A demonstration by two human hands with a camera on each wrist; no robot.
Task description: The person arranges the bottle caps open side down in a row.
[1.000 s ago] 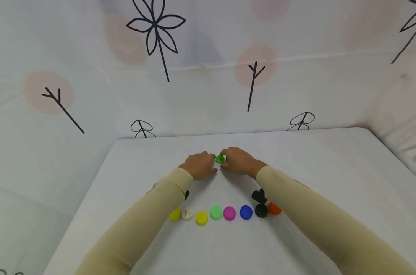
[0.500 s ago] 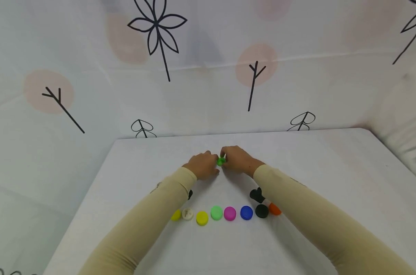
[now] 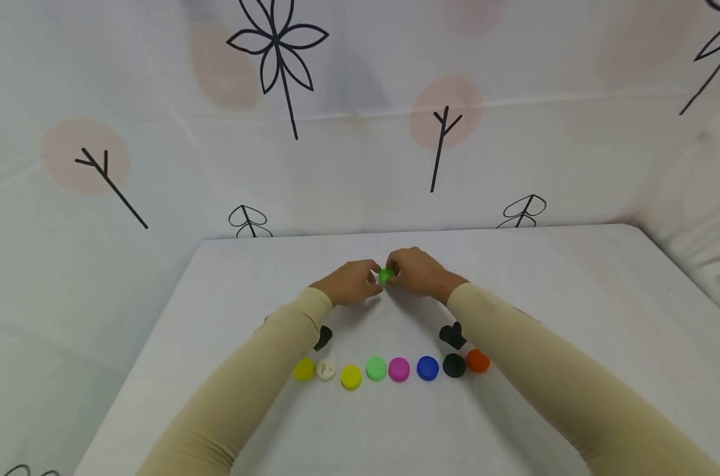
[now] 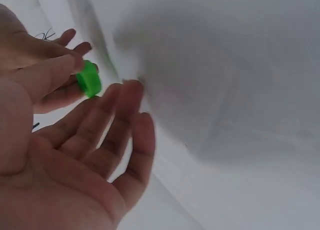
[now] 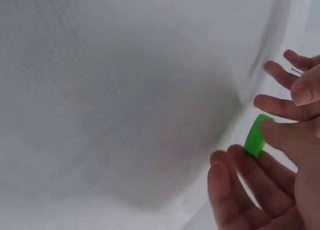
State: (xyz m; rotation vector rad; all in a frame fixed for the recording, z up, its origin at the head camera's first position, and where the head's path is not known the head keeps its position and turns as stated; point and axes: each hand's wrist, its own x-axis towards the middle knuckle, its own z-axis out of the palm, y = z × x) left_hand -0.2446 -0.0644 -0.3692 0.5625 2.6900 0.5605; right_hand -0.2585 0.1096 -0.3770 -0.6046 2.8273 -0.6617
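Near the back of the table, my right hand (image 3: 420,272) pinches a small green bottle cap (image 3: 386,276) between thumb and finger. In the right wrist view the green cap (image 5: 256,136) stands edge-on, its rim against the right thumb (image 5: 282,135). My left hand (image 3: 349,283) faces it with thumb and fingers spread apart, fingertips right at the cap's left side. The left wrist view shows the left palm with its fingers (image 4: 127,135) loosely bent, and the cap (image 4: 89,79) just beyond them.
Nearer the body lies a row of round caps: yellow (image 3: 303,369), white (image 3: 326,370), yellow (image 3: 351,377), light green (image 3: 376,368), magenta (image 3: 399,369), blue (image 3: 428,368), black (image 3: 454,365) and orange (image 3: 477,361). Black pieces (image 3: 322,338) lie by both forearms.
The green cap has turned over from its hollow side to a smooth face. The left thumb and finger have spread at its side, and both hands have shifted slightly.
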